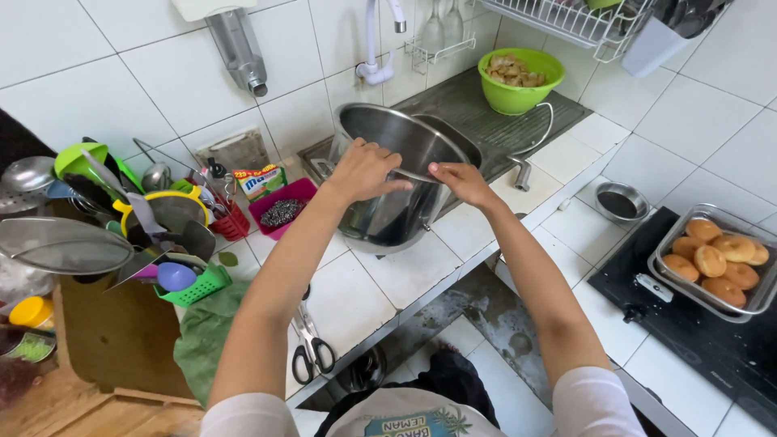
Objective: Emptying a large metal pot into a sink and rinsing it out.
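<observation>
Two bare hands meet on the near rim of a large steel pot in the single head view. It stands tilted on the white tiled table at the edge of the sink, mouth turned up and away from the person. The left hand lies over the rim, fingers curled together onto the metal; the right hand touches the rim beside it, fingers pressed flat and close, thumb hidden, so a true pinch cannot be told.

As a judgement: with so big a pot leaning on its base edge, both hands so close together give little control. A steadier hold would set them on opposite sides of the rim, keeping the base firmly on the tile.

A pink tub sits just left of the pot, scissors near the table's front edge, and a green bowl well apart on the drainboard. A tray of buns rests on the stove at the right.
</observation>
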